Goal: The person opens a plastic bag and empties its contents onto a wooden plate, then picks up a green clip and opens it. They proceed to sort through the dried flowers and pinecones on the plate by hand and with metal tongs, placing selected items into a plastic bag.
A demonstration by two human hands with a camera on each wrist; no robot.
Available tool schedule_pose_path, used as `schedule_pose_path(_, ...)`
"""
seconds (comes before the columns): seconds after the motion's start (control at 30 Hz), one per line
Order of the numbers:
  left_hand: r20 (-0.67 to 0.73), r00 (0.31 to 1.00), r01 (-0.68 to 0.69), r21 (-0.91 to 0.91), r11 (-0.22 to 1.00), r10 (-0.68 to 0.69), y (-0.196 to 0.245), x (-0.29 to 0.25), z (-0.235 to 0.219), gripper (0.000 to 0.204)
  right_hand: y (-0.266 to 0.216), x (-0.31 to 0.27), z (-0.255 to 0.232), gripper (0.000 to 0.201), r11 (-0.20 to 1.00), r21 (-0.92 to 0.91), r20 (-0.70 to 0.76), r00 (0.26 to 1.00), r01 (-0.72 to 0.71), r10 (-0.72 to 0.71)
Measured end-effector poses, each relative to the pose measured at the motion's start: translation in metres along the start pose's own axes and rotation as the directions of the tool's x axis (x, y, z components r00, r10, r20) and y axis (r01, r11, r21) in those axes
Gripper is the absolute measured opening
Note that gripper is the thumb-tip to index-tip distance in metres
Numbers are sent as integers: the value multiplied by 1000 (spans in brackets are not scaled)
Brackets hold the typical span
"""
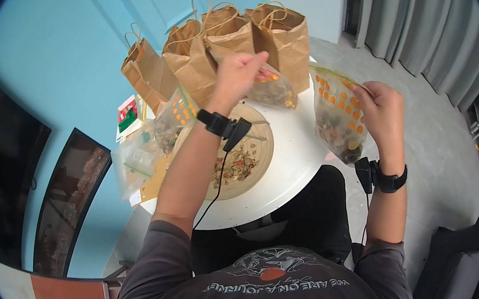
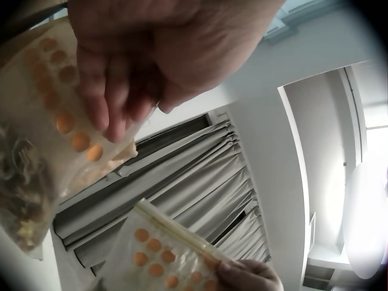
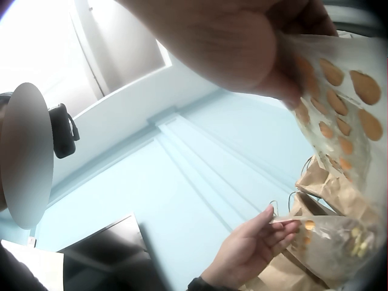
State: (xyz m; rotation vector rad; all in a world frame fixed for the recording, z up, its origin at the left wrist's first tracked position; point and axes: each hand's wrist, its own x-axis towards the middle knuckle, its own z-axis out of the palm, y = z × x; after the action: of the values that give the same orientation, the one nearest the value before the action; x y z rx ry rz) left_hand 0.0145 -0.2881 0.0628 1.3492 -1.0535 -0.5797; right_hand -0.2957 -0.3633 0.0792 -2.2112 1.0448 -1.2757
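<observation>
My left hand (image 1: 237, 80) pinches the top of a clear zip bag (image 1: 279, 93) with orange dots, tilted over the table's far side. Dark and yellow dried pieces have gathered at its lower end in the left wrist view. Off the table's right side, my right hand (image 1: 383, 110) grips the zip edge of a second orange-dotted zip bag (image 1: 340, 111), which hangs down with dark mixed pieces at its bottom. Below my left forearm lies a round woven tray (image 1: 260, 179) bearing a loose pile of small mixed dried pieces (image 1: 240, 164).
Several brown paper bags (image 1: 187, 62) with twisted handles stand along the table's back. Left of the tray are another dotted zip bag (image 1: 171, 123), clear plastic bags (image 1: 137, 152) and a red-and-green packet (image 1: 127, 115). The white round table (image 1: 298, 157) ends close to the person's knees.
</observation>
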Motion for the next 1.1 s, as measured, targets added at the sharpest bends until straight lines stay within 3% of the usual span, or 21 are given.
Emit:
schedule_pose_path(0.1,99,987,107,206,973,-129,-26,-8,-3,41,1,0,12,22,999,44,-12,1000,17,-16)
schedule_pose_path(0.17,73,993,84,167,982,-97,-31,-22,-10,44,2,-2,27,20,999,9,-69,997,40,-40)
schedule_pose_path(0.2,56,988,128,249,960,-146,-31,-25,-19,48,3,-2,35,20,999,16,-66,997,43,-42)
schedule_pose_path(0.27,34,980,174,327,929,-195,-33,-28,-40,51,8,-3,56,19,956,-136,-244,926,261,-288)
schedule_pose_path(0.33,-160,985,168,746,644,-71,-38,-30,-68,55,12,-8,85,18,959,-85,-242,928,270,-283)
schedule_pose_path(0.37,-161,984,169,746,644,-72,-38,-35,-76,55,12,-11,99,18,959,-35,-244,928,281,-281)
schedule_pose_path(0.43,-348,929,320,926,201,124,-38,-48,-92,55,11,-16,119,18,965,9,-233,940,261,-251)
schedule_pose_path(0.47,-349,928,320,926,198,129,-39,-51,-102,55,9,-18,127,19,970,53,-218,951,238,-221)
schedule_pose_path(0.53,-432,902,426,895,129,15,-49,-55,-122,49,0,-21,138,21,969,107,-234,953,225,-195)
schedule_pose_path(0.6,-444,896,443,887,130,-18,-65,-56,-142,45,-3,-26,139,23,966,153,-247,955,206,-165)
schedule_pose_path(0.67,-456,888,459,878,135,-51,-68,-57,-154,42,-8,-34,135,30,994,73,44,996,76,-80)
schedule_pose_path(0.7,-482,876,480,865,143,-23,-70,-58,-160,39,-12,-39,131,30,994,72,43,996,78,-81)
schedule_pose_path(0.77,-510,860,504,850,154,0,-69,-61,-178,36,-21,-51,120,53,990,135,91,994,41,-53)
schedule_pose_path(0.8,-511,859,503,841,198,-10,-67,-62,-192,34,-20,-55,118,53,990,133,94,994,40,-53)
schedule_pose_path(0.87,-518,855,508,826,244,-28,-57,-70,-215,32,-13,-62,113,77,996,82,193,981,21,-36)
schedule_pose_path(0.93,-579,809,556,697,452,-102,-37,-82,-235,30,-12,-67,112,81,997,83,211,977,4,-22)
schedule_pose_path(0.97,-584,805,561,694,452,-102,-29,-88,-244,30,-12,-69,112,86,996,88,219,976,-11,-9)
schedule_pose_path(1.03,-639,762,521,510,685,-104,-15,-107,-258,29,-10,-72,114,88,995,96,179,984,-8,-9)
schedule_pose_path(1.07,-644,758,524,508,683,-103,-8,-115,-264,29,-10,-73,115,90,995,101,135,991,-8,-5)
schedule_pose_path(1.1,-657,744,477,394,786,-123,-1,-125,-270,28,-12,-72,115,90,994,107,139,990,-6,-9)
